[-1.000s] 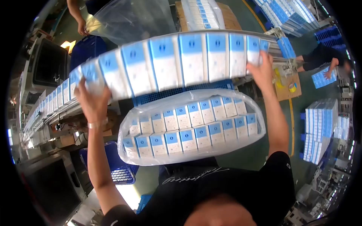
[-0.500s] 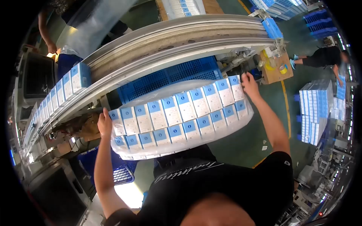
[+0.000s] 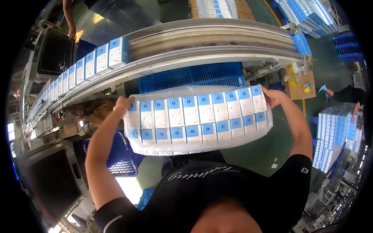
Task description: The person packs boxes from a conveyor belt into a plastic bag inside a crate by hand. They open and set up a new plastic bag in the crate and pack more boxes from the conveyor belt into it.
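In front of my body is a clear plastic bag [image 3: 178, 148], its upper side open, holding two rows of blue-and-white cartons [image 3: 190, 112]. My left hand [image 3: 123, 104] is closed on the left end of the upper row, with the thumb near the top corner. At the opposite end, my right hand [image 3: 273, 97] grips the last carton by its side and upper corner. The undersides of both hands' fingers are partly hidden by the cartons and the film. More cartons show faintly through the film along the bag's lower edge.
A conveyor [image 3: 210, 35] runs across the back, with a line of cartons [image 3: 91, 64] on its left part. Under it sits a blue crate [image 3: 194, 75]. A blue basket [image 3: 120, 155] stands lower left. Stacked packs [image 3: 330, 132] and another person [image 3: 345, 95] are at right.
My view has shifted, so the conveyor and its cartons appear farther right. The bagged cartons have become more level, and my left hand now grips the upper left corner. The right hand keeps its end.
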Demonstrator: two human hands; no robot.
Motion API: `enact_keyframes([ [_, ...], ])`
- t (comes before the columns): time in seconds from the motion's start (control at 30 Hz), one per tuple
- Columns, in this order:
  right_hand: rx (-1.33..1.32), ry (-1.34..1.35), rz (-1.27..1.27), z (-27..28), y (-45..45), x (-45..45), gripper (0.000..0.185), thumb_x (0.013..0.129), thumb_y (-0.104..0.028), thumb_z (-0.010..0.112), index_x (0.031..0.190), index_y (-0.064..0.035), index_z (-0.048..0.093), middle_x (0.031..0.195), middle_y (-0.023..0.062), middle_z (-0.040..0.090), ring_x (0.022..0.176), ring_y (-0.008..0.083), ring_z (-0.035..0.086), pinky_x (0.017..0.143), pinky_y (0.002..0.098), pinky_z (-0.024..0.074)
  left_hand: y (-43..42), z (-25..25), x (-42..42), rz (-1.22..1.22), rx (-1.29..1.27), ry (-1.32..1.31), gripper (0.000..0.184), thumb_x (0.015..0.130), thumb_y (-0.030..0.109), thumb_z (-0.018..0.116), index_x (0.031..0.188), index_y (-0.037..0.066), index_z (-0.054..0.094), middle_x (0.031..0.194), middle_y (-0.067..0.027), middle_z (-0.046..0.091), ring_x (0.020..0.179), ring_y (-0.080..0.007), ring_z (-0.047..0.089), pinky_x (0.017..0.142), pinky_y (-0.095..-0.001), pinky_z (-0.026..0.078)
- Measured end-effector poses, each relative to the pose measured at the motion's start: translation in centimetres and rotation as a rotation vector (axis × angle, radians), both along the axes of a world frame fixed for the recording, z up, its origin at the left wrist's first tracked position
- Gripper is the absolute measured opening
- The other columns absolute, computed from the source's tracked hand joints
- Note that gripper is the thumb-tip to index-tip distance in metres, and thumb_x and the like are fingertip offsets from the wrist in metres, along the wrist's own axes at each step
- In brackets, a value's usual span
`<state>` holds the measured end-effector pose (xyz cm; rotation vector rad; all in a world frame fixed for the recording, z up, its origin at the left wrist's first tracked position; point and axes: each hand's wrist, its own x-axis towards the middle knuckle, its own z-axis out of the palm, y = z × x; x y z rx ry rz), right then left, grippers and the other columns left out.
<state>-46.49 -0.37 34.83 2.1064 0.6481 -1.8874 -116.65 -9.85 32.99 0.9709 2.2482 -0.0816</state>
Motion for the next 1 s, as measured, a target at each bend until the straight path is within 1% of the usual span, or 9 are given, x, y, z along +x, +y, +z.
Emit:
enact_keyframes([
  [0.17,0.519,0.049,-0.204,-7.6,-0.7,2.2,0.049,0.087,-0.054,0.06,0.115,-0.0135,0.063,0.104,0.011,0.068,0.091,0.0308,0.065,0.078,0.0454,0.0512,-4.8,-1.3,3.4,-0.068,0.651,0.333,0.029,0.084,0.033,0.062,0.103,0.012,0.058,0.085,-0.0182,0.067,0.081,-0.0404,0.064,0.069,-0.0486,0.05],
  [0.23,1.12,-0.591,0.463,-4.7,-1.4,-1.2,0.03,0.084,-0.029,0.065,0.105,-0.0075,0.061,0.096,0.0195,0.067,0.088,0.0369,0.064,0.072,0.0453,0.0509,-5.4,-1.3,3.9,-0.17,0.869,0.337,0.018,0.089,0.026,0.062,0.1,0.012,0.057,0.086,-0.0158,0.067,0.078,-0.0384,0.064,0.066,-0.0468,0.05],
  [0.37,1.611,-0.796,0.657,0.5,-4.8,-3.6,0.019,0.077,-0.005,0.065,0.094,-0.0055,0.055,0.082,0.016,0.064,0.078,0.0331,0.062,0.07,0.0394,0.0482,-6.7,1.0,1.4,0.318,1.114,0.205,0.031,0.086,0.029,0.067,0.104,0.004,0.06,0.078,-0.0133,0.064,0.073,-0.0315,0.063,0.069,-0.0396,0.049],
  [0.47,1.291,-0.077,-0.085,-1.8,-3.7,-1.5,0.025,0.076,-0.007,0.069,0.097,-0.0063,0.055,0.076,0.009,0.059,0.071,0.0239,0.06,0.067,0.0328,0.0472,-7.8,2.8,0.4,0.131,0.915,0.113,0.035,0.084,0.03,0.07,0.104,0.003,0.061,0.079,-0.0132,0.065,0.076,-0.0302,0.065,0.07,-0.0408,0.049],
  [0.57,1.66,-0.289,0.422,3.6,-4.7,-3.3,0.033,0.073,-0.006,0.072,0.102,-0.0072,0.057,0.08,0.0094,0.059,0.073,0.023,0.058,0.068,0.0317,0.0463,-6.7,3.7,-0.1,-0.239,0.686,0.076,0.036,0.082,0.032,0.069,0.104,0.004,0.061,0.089,-0.0204,0.067,0.083,-0.0383,0.065,0.07,-0.0445,0.05],
  [0.8,1.649,-0.67,0.633,4.6,-11.5,-1.3,0.026,0.073,-0.011,0.075,0.093,-0.0034,0.059,0.078,0.0121,0.062,0.076,0.0243,0.065,0.068,0.0322,0.0514,-6.0,1.2,-0.5,-0.114,0.511,0.215,0.053,0.078,0.048,0.068,0.109,0.006,0.059,0.101,-0.0246,0.066,0.096,-0.0424,0.062,0.081,-0.0482,0.05],
  [0.83,1.261,-0.506,0.397,6.4,-12.3,-0.3,0.028,0.073,-0.013,0.076,0.093,-0.0031,0.059,0.079,0.0128,0.062,0.074,0.0246,0.065,0.067,0.0329,0.0523,-5.9,0.3,-1.0,-0.1,0.559,0.172,0.058,0.077,0.05,0.069,0.11,0.003,0.06,0.103,-0.025,0.065,0.098,-0.0419,0.062,0.083,-0.0464,0.05],
  [0.87,0.87,-0.347,0.166,8.5,-12.7,0.0,0.029,0.073,-0.015,0.076,0.093,-0.0028,0.059,0.081,0.0134,0.063,0.073,0.0249,0.066,0.067,0.0335,0.0531,-5.7,-0.8,-2.3,-0.134,0.529,0.116,0.066,0.075,0.052,0.071,0.111,-0.002,0.06,0.106,-0.0247,0.065,0.1,-0.0405,0.062,0.087,-0.0435,0.049],
  [1.0,1.244,-0.886,0.546,10.5,-14.9,-0.5,0.041,0.067,-0.018,0.081,0.099,-0.0039,0.058,0.094,0.0174,0.061,0.083,0.0318,0.062,0.077,0.0437,0.0505,-6.7,2.5,-2.1,0.01,0.625,-0.311,0.052,0.075,0.036,0.077,0.103,-0.006,0.065,0.088,-0.0146,0.07,0.079,-0.0206,0.068,0.071,-0.0332,0.053],
])
